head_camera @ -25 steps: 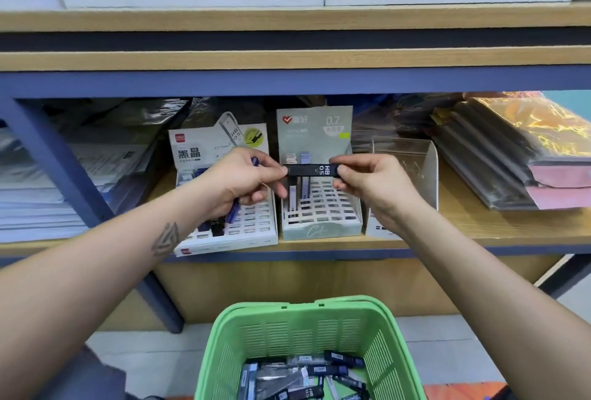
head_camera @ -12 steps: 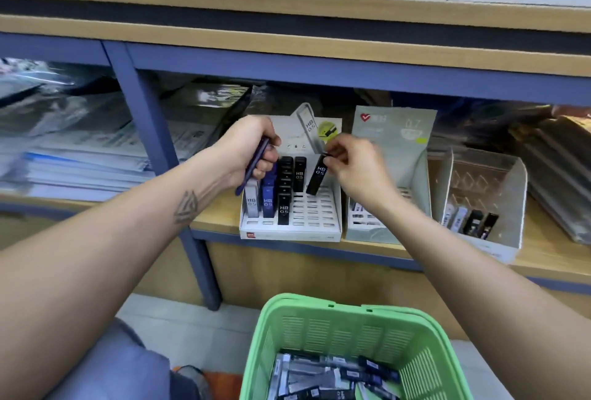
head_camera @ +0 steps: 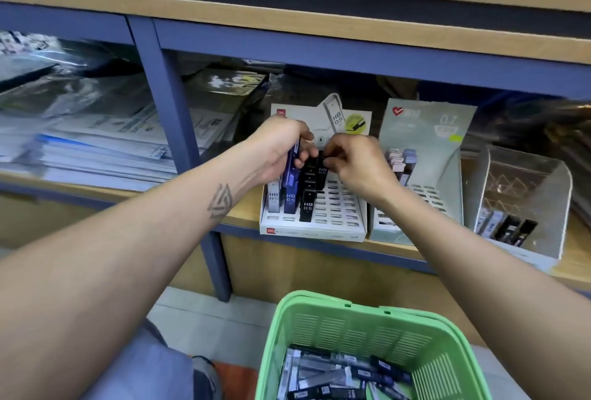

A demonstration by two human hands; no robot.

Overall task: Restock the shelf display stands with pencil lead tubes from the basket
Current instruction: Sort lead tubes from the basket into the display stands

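Observation:
A white display stand point(head_camera: 342, 217) on the wooden shelf holds white, blue and black HB 0.5 lead tubes in its left slots. My left hand point(head_camera: 278, 150) grips a blue lead tube point(head_camera: 292, 166) above the stand's back left. My right hand point(head_camera: 355, 164) pinches a black lead tube point(head_camera: 322, 169) and holds it upright at the stand's back rows, fingertips close to my left hand. A green basket point(head_camera: 355, 326) at the bottom holds several loose lead tubes point(head_camera: 339, 374).
A grey-green 0.7 stand point(head_camera: 425, 131) with a few tubes stands right of the white one. Farther right a clear acrylic stand point(head_camera: 527, 195) holds several tubes. A blue shelf post point(head_camera: 169, 105) and stacked paper packs point(head_camera: 96, 150) lie to the left.
My right hand moved from the middle stand to the white one, turned the black tube upright and brought it down into the back rows. The camera shifted left and closer.

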